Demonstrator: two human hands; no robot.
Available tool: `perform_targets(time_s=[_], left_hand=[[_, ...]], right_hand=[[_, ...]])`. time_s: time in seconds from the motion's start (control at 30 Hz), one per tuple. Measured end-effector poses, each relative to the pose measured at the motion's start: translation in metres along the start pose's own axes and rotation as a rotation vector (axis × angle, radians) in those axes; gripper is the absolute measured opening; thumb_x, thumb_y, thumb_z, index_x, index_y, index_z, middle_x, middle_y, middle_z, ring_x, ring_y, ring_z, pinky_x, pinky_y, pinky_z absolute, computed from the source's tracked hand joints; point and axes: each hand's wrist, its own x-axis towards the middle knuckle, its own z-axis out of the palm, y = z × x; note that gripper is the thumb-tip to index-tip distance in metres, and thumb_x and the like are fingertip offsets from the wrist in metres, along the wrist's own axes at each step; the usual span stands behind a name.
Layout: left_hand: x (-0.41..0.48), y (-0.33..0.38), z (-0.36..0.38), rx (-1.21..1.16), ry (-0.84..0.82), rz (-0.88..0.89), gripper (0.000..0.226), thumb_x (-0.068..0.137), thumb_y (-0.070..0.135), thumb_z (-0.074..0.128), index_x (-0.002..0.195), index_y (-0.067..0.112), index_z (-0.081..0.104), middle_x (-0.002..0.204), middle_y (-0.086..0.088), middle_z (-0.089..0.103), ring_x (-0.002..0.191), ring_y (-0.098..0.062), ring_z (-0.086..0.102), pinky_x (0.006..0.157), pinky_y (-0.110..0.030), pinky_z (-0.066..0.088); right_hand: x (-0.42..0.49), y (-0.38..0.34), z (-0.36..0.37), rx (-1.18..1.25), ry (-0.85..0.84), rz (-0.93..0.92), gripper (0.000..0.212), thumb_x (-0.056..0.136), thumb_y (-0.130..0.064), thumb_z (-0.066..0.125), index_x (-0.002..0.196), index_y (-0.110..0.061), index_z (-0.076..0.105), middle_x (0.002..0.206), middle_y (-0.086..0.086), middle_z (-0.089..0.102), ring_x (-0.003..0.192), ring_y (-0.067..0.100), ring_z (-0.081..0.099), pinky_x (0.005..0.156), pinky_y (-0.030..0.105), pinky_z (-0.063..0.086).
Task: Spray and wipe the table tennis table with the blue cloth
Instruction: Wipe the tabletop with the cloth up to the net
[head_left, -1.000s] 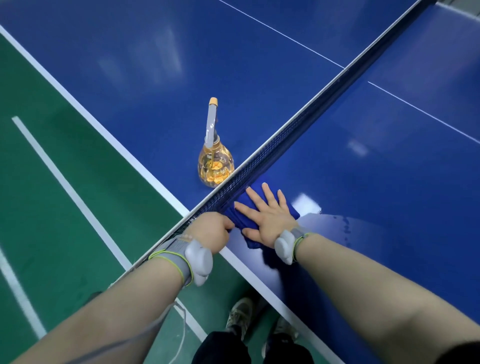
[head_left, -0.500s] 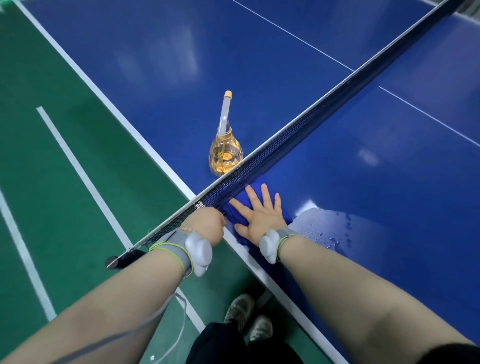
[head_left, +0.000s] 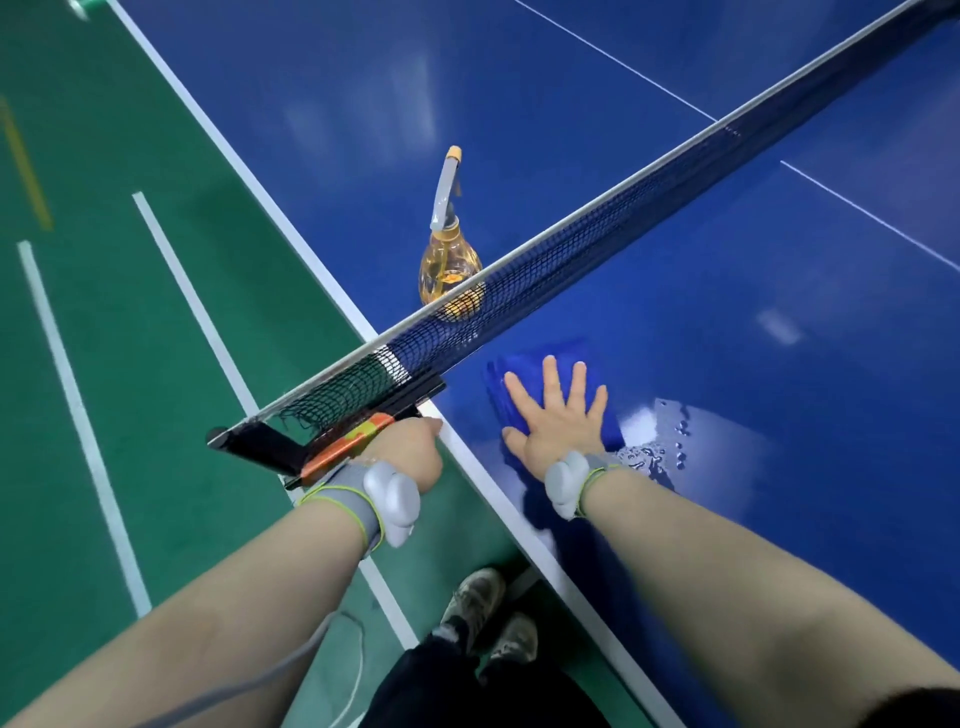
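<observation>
Hands first: the right hand (head_left: 558, 418) lies flat with its fingers spread, palm pressing down on the blue cloth (head_left: 527, 361). The cloth sits on the blue surface (head_left: 779, 493) just on the near side of the net (head_left: 571, 249), close to the white side edge. The left hand (head_left: 410, 452) is curled at that edge, right beside the black and orange net clamp (head_left: 358, 441); its fingers are hidden, so whether it grips anything cannot be told. Water droplets (head_left: 654, 457) bead on the surface just right of the right wrist. Each wrist wears a grey band with a white device, left (head_left: 389, 499) and right (head_left: 566, 483). Beyond the net, near the same edge, the spray bottle (head_left: 449, 270) of amber liquid stands upright, its base partly veiled by the mesh. Below, the person's shoes (head_left: 478, 603) stand on the green floor (head_left: 156, 389), which bears white lines.
</observation>
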Motion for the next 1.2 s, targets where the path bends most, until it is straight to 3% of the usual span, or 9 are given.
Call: perform_targets(time_s=[0.1, 0.23, 0.33, 0.47, 0.6, 0.73, 0.83, 1.03, 1.2], left_hand=[[-0.003, 0.006, 0.004, -0.054, 0.035, -0.032, 0.046, 0.091, 0.006, 0.043, 0.136, 0.014, 0.043, 0.124, -0.011, 0.061, 0.11, -0.028, 0.059, 0.09, -0.032, 0.046], [-0.005, 0.021, 0.004, -0.01, 0.01, -0.006, 0.03, 0.094, 0.009, 0.042, 0.124, 0.008, 0.047, 0.118, -0.012, 0.061, 0.105, -0.029, 0.059, 0.081, -0.029, 0.042], [-0.003, 0.033, 0.008, 0.004, 0.0, -0.013, 0.04, 0.093, 0.008, 0.041, 0.133, 0.01, 0.042, 0.138, -0.009, 0.048, 0.118, -0.028, 0.053, 0.094, -0.032, 0.043], [-0.002, 0.055, 0.015, 0.066, -0.054, 0.024, 0.058, 0.095, 0.008, 0.04, 0.149, 0.015, 0.023, 0.16, -0.004, 0.01, 0.141, -0.023, 0.031, 0.109, -0.032, 0.035], [-0.001, 0.074, 0.019, 0.111, -0.103, 0.043, 0.053, 0.094, 0.007, 0.04, 0.146, 0.012, 0.03, 0.16, -0.004, 0.01, 0.14, -0.022, 0.033, 0.109, -0.03, 0.033], [0.002, 0.084, 0.02, 0.153, -0.108, 0.059, 0.053, 0.093, 0.004, 0.037, 0.145, 0.014, 0.032, 0.16, 0.0, 0.01, 0.14, -0.022, 0.033, 0.108, -0.032, 0.035], [0.004, 0.088, 0.023, 0.189, -0.1, 0.075, 0.055, 0.092, 0.002, 0.036, 0.145, 0.016, 0.032, 0.16, 0.001, 0.011, 0.141, -0.022, 0.03, 0.109, -0.034, 0.035], [0.005, 0.096, 0.032, 0.248, -0.138, 0.057, 0.054, 0.091, 0.003, 0.037, 0.144, 0.013, 0.034, 0.159, -0.005, 0.011, 0.137, -0.026, 0.036, 0.109, -0.036, 0.035], [0.004, 0.102, 0.03, 0.313, -0.111, 0.053, 0.053, 0.09, 0.001, 0.036, 0.141, 0.015, 0.037, 0.157, -0.003, 0.018, 0.133, -0.026, 0.041, 0.104, -0.037, 0.041]], right_hand=[[-0.02, -0.032, 0.013, -0.06, -0.039, -0.27, 0.074, 0.092, -0.057, 0.041, 0.151, -0.049, -0.002, 0.161, 0.003, -0.024, 0.143, 0.042, -0.027, 0.112, 0.064, -0.016], [-0.024, -0.027, 0.016, -0.009, -0.024, -0.298, 0.072, 0.091, -0.061, 0.042, 0.151, -0.052, 0.005, 0.163, -0.002, -0.018, 0.145, 0.037, -0.025, 0.112, 0.059, -0.02], [-0.023, 0.009, 0.011, 0.042, 0.013, -0.12, 0.07, 0.092, -0.064, 0.037, 0.151, -0.051, 0.001, 0.162, -0.003, -0.02, 0.145, 0.036, -0.026, 0.113, 0.06, -0.018], [-0.03, 0.086, 0.007, 0.118, 0.084, 0.218, 0.07, 0.092, -0.067, 0.032, 0.151, -0.05, -0.001, 0.163, -0.003, -0.019, 0.146, 0.035, -0.024, 0.115, 0.06, -0.014], [-0.049, 0.16, 0.009, 0.198, 0.118, 0.516, 0.071, 0.092, -0.069, 0.027, 0.152, -0.048, -0.003, 0.163, 0.0, -0.018, 0.146, 0.038, -0.022, 0.115, 0.063, -0.009], [-0.055, 0.168, 0.009, 0.235, 0.097, 0.662, 0.074, 0.093, -0.068, 0.024, 0.154, -0.041, -0.007, 0.162, 0.006, -0.02, 0.145, 0.044, -0.021, 0.113, 0.067, -0.004], [-0.057, 0.134, 0.012, 0.223, 0.093, 0.552, 0.076, 0.093, -0.068, 0.026, 0.153, -0.039, -0.012, 0.16, 0.011, -0.024, 0.143, 0.048, -0.024, 0.111, 0.07, -0.007], [-0.078, 0.065, 0.034, 0.043, 0.041, -0.027, 0.076, 0.091, -0.065, 0.037, 0.152, -0.047, -0.004, 0.162, 0.005, -0.022, 0.143, 0.044, -0.027, 0.11, 0.068, -0.016], [-0.087, 0.101, 0.033, 0.087, 0.077, 0.131, 0.073, 0.09, -0.067, 0.036, 0.151, -0.05, -0.001, 0.163, -0.002, -0.018, 0.145, 0.038, -0.024, 0.112, 0.063, -0.015]])
